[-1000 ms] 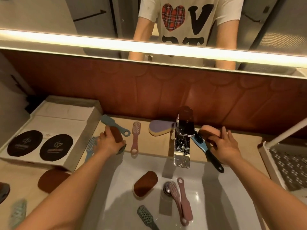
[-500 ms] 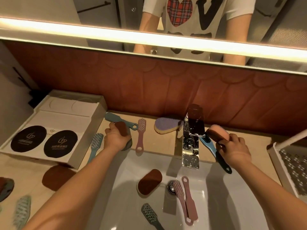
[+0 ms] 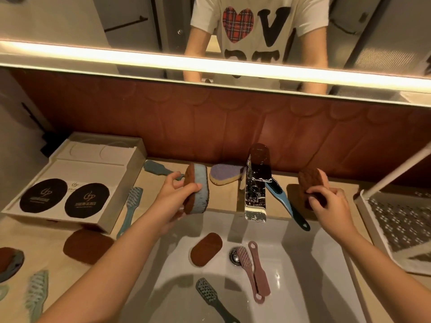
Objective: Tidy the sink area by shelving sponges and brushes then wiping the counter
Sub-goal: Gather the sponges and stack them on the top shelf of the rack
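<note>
Beside the faucet (image 3: pixel 255 197), left hand (image 3: pixel 171 195) holds blue sponge (image 3: pixel 200 190) upright

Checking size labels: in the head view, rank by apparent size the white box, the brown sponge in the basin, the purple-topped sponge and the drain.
1. white box
2. brown sponge in the basin and purple-topped sponge: look alike, and the purple one lies farther off, so unranked
3. drain
</note>
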Available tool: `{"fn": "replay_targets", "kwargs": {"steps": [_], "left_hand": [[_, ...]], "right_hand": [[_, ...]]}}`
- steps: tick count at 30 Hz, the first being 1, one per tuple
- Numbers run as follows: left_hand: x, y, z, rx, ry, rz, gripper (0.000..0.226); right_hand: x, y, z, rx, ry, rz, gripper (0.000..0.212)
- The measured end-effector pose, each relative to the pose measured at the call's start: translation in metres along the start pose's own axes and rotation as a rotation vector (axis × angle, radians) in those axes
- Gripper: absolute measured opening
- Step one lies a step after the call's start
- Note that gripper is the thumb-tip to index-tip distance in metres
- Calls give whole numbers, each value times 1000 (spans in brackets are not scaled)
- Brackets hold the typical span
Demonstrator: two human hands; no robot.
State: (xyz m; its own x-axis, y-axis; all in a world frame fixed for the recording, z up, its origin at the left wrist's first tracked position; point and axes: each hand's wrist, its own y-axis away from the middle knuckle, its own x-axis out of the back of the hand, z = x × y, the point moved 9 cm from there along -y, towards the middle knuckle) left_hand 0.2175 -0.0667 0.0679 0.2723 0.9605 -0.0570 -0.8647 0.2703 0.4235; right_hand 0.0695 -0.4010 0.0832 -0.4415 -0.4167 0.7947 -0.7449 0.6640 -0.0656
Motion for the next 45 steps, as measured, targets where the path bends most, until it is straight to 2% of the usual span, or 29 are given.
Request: {"fn": "replay_targets", "kwargs": {"steps": [4, 8, 10, 15, 17, 19, 24, 30, 34, 39, 41, 45], "left_hand": [[-15, 38, -9, 127, 212, -90, 44], [-25, 66, -20, 193, 336, -113, 19], [-28, 78, -28, 243, 352, -117, 14], [-45, 107, -48, 346, 275, -136, 33], [-54, 116, -47, 303, 198, -145, 34], [-57, 121, -45, 244, 115, -74, 39], [-64, 127, -34, 116, 24, -10, 45], [-77, 132, -40, 120, 56, -118, 61], [-68, 133, -43, 75, 103, -159, 48], [-56, 139, -38, 31, 279, -251, 32], [-52, 140, -38, 45, 347, -264, 32], [-49, 144, -42, 125, 474, -322, 42]], "right_hand": [[19, 36, -15, 34, -234, -10, 19], [32, 75, -26, -7, -466, -56, 21], [35, 94, -38, 6, -546, -93, 23], [24, 133, -74, 69, -665, -265, 35], [17, 145, -90, 80, -723, -338, 46], [12, 156, -105, 56, -838, -378, 54], [1, 175, -122, 3, -944, -367, 51], [-11, 185, -128, -25, -984, -371, 47], [-20, 189, -123, -74, -1007, -345, 46], [-38, 198, -120, -134, -975, -322, 42], [-48, 202, -123, -148, -940, -328, 43], [-59, 204, -133, -157, -1034, -348, 44]]}}
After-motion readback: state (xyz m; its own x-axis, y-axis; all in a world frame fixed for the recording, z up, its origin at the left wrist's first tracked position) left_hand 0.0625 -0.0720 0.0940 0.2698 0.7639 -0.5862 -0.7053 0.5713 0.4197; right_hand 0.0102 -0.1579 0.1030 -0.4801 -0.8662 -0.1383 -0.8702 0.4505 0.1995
